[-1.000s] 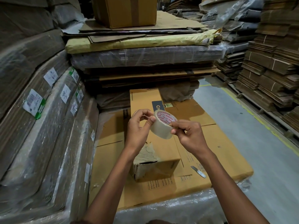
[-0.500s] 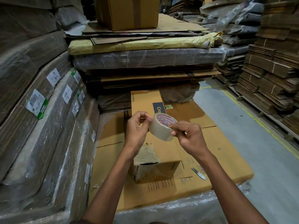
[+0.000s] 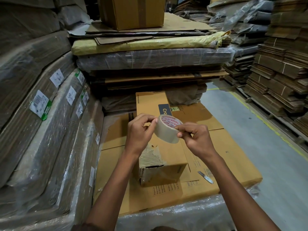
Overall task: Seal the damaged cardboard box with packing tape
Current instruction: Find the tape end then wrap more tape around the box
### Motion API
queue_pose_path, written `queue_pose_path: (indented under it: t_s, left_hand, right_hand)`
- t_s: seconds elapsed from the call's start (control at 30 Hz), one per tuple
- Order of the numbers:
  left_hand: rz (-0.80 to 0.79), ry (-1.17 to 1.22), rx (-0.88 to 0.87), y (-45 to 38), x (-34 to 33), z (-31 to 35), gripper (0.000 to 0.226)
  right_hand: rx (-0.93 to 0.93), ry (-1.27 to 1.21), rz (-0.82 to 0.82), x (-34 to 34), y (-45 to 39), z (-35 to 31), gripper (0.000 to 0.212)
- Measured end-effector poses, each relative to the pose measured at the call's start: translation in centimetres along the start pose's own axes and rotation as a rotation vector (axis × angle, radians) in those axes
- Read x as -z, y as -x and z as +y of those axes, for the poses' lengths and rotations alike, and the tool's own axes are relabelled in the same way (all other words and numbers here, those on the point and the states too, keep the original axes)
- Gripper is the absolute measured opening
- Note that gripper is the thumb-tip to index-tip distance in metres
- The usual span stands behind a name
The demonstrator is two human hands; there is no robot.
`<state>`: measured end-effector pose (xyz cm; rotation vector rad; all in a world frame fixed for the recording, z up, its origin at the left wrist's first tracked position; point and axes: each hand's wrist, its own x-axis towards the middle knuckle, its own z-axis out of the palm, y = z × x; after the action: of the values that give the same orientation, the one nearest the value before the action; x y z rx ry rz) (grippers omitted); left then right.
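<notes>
1. On the tape roll (image 3: 167, 129) I read red print on its core: "WONDER-555", repeated around the ring.
2. A dark label (image 3: 164, 110) on the flat carton behind shows "Cro", the rest hidden.
3. White stickers (image 3: 71, 95) on the wrapped bundles at left carry handwritten numbers I cannot read.

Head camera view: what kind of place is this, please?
Most likely a warehouse or packing store for cardboard. Flattened cartons are piled along the aisle, plastic-wrapped bundles carry barcode labels, and a yellow line marks the concrete floor.
</notes>
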<state>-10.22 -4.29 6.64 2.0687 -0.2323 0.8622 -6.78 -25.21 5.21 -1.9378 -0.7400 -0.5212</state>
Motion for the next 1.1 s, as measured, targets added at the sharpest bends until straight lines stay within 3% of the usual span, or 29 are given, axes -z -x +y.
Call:
queue_pose_path:
  t_s: [0.4, 0.7, 0.93, 1.1]
  left_hand:
    - [-0.122, -0.141, -0.082, -0.9, -0.5, 0.0, 0.0]
    - [-0.155, 0.045, 0.009, -1.2, -0.2, 0.1, 0.006]
    - [-0.139, 0.083, 0.03, -1.4, 0.1, -0.8, 0.004]
    - [-0.041, 0.087, 0.032, -0.8, -0.2, -0.2, 0.013]
  right_hand:
    - [-0.021, 0.001, -0.005, 0.3, -0.3, -0.1, 0.02]
    - [-0.063, -0.03, -0.018, 1.6, -0.7, 0.2, 0.018]
    - [-0.043, -0.034, -0.063, 1.7, -0.8, -0.1, 0.022]
    - [-0.031, -0.015, -0.057, 1.8, -1.0, -0.3, 0.02]
